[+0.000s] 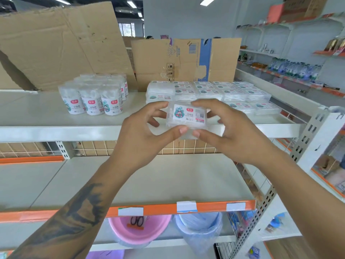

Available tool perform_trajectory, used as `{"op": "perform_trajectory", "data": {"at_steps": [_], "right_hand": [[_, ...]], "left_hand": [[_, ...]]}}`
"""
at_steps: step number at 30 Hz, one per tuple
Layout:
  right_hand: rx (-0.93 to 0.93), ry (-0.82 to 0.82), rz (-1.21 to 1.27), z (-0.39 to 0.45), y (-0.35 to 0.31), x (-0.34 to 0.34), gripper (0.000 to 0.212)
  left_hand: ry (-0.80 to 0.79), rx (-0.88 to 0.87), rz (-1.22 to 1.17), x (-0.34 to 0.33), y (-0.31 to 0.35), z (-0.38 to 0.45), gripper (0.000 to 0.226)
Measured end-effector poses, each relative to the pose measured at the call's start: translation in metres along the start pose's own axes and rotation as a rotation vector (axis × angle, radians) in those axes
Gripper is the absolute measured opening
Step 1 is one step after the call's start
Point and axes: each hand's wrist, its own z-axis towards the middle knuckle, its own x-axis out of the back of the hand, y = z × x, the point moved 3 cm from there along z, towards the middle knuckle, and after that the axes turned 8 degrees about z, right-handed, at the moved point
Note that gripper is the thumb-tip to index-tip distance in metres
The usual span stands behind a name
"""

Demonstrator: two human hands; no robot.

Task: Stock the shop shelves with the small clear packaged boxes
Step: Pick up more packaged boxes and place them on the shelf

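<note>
In the head view, a clear box (187,116) is being pinched between the left hand (147,135) and right hand (233,133), fingers curled around its edges, in front of the top shelf (56,131), near stacked boxes (224,94).

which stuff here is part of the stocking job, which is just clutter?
Job: clear box held by left hand and right hand; stacked clear boxes; top shelf.
Clutter: round tubs; cardboard sheets; pink basin; blue bin.
</note>
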Motion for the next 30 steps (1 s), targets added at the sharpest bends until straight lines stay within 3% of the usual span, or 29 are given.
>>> {"op": "perform_trajectory", "data": {"at_steps": [2,5,7,16,30], "right_hand": [[-0.015,-0.028,-0.104,0.016,0.011,0.006,0.058],[-0.070,-0.034,-0.163,0.040,0.032,0.009,0.060],[-0.089,-0.049,-0.242,0.054,0.048,0.008,0.058],[-0.128,-0.130,-0.366,0.075,0.074,-0.001,0.042],[-0.155,-0.178,-0.431,0.089,0.075,-0.008,0.047]], "left_hand": [[0.034,0.006,0.211,0.001,-0.010,0.001,0.069],[0.129,-0.136,0.663,-0.001,-0.030,-0.007,0.066],[0.092,-0.158,0.766,-0.008,-0.045,-0.013,0.068],[0.095,-0.273,0.962,-0.021,-0.064,-0.020,0.073],[0.091,-0.281,0.975,-0.022,-0.063,-0.021,0.076]]}}
